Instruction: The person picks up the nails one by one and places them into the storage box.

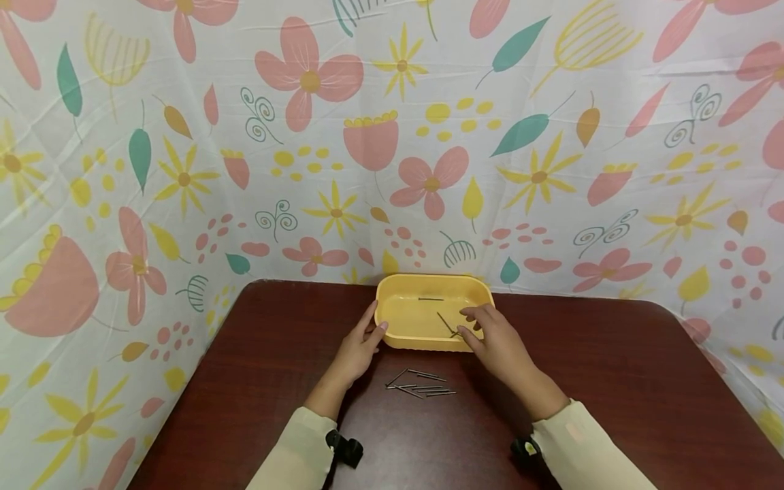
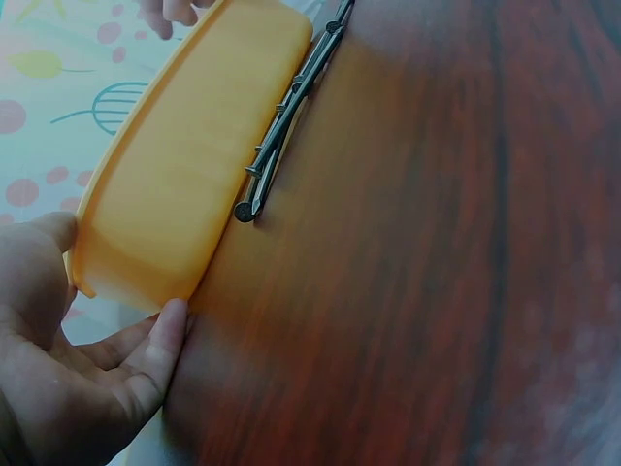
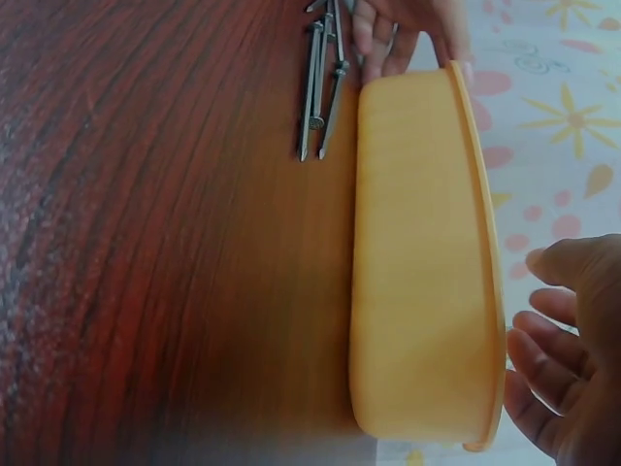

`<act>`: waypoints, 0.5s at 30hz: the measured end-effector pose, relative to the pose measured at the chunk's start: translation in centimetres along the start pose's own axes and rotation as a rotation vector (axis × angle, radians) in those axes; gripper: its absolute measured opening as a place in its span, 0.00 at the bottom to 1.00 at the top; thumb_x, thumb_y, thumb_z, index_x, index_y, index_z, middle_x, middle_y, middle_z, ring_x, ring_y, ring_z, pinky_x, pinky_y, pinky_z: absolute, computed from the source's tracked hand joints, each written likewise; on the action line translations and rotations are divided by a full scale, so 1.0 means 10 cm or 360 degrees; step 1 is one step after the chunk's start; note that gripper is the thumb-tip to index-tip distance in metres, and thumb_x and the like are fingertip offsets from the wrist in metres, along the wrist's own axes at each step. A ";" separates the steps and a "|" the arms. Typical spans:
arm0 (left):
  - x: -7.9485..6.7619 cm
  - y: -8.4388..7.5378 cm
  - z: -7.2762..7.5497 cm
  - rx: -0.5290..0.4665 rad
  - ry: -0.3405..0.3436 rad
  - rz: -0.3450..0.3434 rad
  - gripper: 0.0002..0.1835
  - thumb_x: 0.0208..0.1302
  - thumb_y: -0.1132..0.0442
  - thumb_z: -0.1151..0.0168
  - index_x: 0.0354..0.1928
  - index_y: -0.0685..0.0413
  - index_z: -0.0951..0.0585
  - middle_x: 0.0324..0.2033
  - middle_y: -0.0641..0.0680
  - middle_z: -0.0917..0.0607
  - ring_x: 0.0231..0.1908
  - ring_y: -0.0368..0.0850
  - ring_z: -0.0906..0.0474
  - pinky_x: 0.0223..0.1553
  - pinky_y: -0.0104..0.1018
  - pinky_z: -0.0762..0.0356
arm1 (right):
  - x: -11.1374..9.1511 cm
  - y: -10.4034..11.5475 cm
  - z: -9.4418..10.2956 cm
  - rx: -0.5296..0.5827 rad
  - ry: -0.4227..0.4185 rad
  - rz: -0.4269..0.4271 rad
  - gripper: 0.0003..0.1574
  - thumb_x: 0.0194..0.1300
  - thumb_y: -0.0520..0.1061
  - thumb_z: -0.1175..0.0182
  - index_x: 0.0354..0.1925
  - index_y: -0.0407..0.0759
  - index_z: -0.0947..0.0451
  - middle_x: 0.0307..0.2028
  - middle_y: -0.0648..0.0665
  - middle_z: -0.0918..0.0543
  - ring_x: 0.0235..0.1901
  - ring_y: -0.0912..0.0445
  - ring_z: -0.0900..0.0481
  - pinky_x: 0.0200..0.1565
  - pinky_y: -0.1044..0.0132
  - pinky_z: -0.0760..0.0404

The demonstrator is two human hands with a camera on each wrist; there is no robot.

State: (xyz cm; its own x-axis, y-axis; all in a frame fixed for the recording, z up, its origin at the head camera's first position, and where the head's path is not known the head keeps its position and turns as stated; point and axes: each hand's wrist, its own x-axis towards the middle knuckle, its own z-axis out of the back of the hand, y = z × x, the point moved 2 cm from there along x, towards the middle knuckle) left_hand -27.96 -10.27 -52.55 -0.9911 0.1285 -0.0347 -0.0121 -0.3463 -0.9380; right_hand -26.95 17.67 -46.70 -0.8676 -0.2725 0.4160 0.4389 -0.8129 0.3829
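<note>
A yellow plastic tray [image 1: 392,342] stands at the back of the table. My left hand [image 1: 356,350] grips its left end, thumb at the front corner and fingers around the side, as the left wrist view shows. Over the right end hovers my right hand [image 1: 499,340], its fingers loosely bent above the inside. Nothing shows between those fingers in the right wrist view [image 3: 572,340]. Inside the tray lie a nail [image 1: 431,299] near the back wall and another nail [image 1: 445,322] close to the right thumb. Several loose nails [image 1: 422,389] lie on the table before the tray.
The dark reddish-brown wooden table [image 1: 275,367] ends just behind the tray. A white cloth [image 1: 392,204] with printed flowers hangs behind the table and along its left. Dark wrist cameras [image 1: 346,449] are strapped over both light sleeves.
</note>
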 end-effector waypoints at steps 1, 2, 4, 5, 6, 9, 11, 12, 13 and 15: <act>0.00 0.00 0.00 0.0003 0.0000 0.0001 0.34 0.68 0.35 0.52 0.73 0.18 0.49 0.55 0.53 0.21 0.55 0.47 0.22 0.48 0.39 0.20 | 0.00 0.00 0.01 0.0005 -0.0009 0.0007 0.23 0.62 0.46 0.33 0.53 0.40 0.23 0.42 0.43 0.22 0.40 0.48 0.21 0.38 0.57 0.21; 0.00 0.00 0.00 0.0005 0.0001 0.0004 0.34 0.68 0.35 0.52 0.73 0.18 0.49 0.55 0.53 0.21 0.55 0.47 0.22 0.48 0.39 0.20 | 0.00 0.00 0.01 0.0006 -0.0017 0.0014 0.24 0.62 0.46 0.33 0.54 0.40 0.24 0.43 0.43 0.23 0.41 0.47 0.21 0.39 0.56 0.20; 0.00 0.01 0.00 0.0007 0.0001 0.0009 0.34 0.68 0.34 0.52 0.73 0.18 0.50 0.55 0.53 0.21 0.55 0.47 0.22 0.48 0.39 0.20 | -0.01 0.00 0.02 0.0011 -0.0028 0.0023 0.26 0.62 0.47 0.33 0.56 0.40 0.25 0.45 0.43 0.23 0.42 0.47 0.22 0.40 0.56 0.20; 0.01 0.01 0.00 0.0007 0.0002 0.0012 0.34 0.67 0.34 0.52 0.73 0.17 0.50 0.55 0.53 0.21 0.55 0.47 0.22 0.49 0.39 0.20 | -0.01 0.00 0.02 0.0011 -0.0031 0.0029 0.26 0.62 0.47 0.33 0.56 0.40 0.25 0.45 0.43 0.23 0.42 0.47 0.22 0.40 0.56 0.20; 0.01 0.01 0.00 0.0010 0.0001 0.0015 0.34 0.67 0.33 0.52 0.73 0.16 0.50 0.55 0.53 0.21 0.55 0.47 0.22 0.49 0.39 0.20 | -0.01 0.00 0.02 0.0010 -0.0036 0.0035 0.27 0.62 0.47 0.33 0.56 0.40 0.25 0.45 0.43 0.24 0.43 0.48 0.22 0.40 0.56 0.20; 0.01 0.02 -0.01 0.0016 -0.0001 0.0017 0.34 0.67 0.32 0.52 0.72 0.15 0.50 0.55 0.52 0.21 0.55 0.48 0.22 0.49 0.40 0.20 | -0.02 0.00 0.02 0.0007 -0.0048 0.0048 0.26 0.62 0.48 0.34 0.56 0.40 0.25 0.45 0.43 0.24 0.43 0.50 0.23 0.41 0.57 0.20; 0.01 0.03 -0.01 0.0015 0.0001 0.0017 0.34 0.66 0.32 0.53 0.72 0.14 0.50 0.55 0.52 0.21 0.55 0.48 0.22 0.49 0.40 0.20 | -0.02 0.00 0.02 0.0002 -0.0053 0.0057 0.26 0.62 0.48 0.34 0.56 0.40 0.24 0.46 0.43 0.24 0.43 0.51 0.23 0.41 0.57 0.20; 0.01 0.03 -0.01 0.0013 0.0002 0.0017 0.34 0.66 0.32 0.52 0.72 0.14 0.50 0.56 0.52 0.21 0.55 0.48 0.22 0.49 0.41 0.20 | -0.02 0.00 0.02 0.0001 -0.0055 0.0061 0.26 0.62 0.48 0.34 0.56 0.40 0.24 0.46 0.43 0.24 0.42 0.51 0.24 0.41 0.57 0.20; 0.01 0.03 -0.01 0.0010 0.0003 0.0017 0.33 0.66 0.32 0.52 0.72 0.13 0.50 0.56 0.53 0.21 0.55 0.48 0.22 0.49 0.41 0.20 | -0.02 0.01 0.02 -0.0001 -0.0056 0.0065 0.25 0.62 0.47 0.34 0.56 0.40 0.24 0.46 0.43 0.24 0.42 0.52 0.24 0.40 0.57 0.20; 0.01 0.04 -0.01 0.0005 0.0005 0.0017 0.33 0.66 0.32 0.52 0.71 0.13 0.50 0.57 0.53 0.21 0.56 0.48 0.22 0.50 0.42 0.20 | -0.02 0.01 0.02 -0.0001 -0.0059 0.0070 0.25 0.62 0.47 0.34 0.56 0.40 0.24 0.46 0.43 0.24 0.42 0.52 0.24 0.40 0.57 0.20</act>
State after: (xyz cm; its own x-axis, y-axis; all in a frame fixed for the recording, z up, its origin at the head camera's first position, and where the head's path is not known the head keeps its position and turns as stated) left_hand -28.08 -10.27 -52.92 -0.9908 0.1274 -0.0459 -0.0017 -0.3505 -0.9366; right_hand -26.65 17.76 -46.60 -0.8383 -0.2886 0.4626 0.4761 -0.8009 0.3631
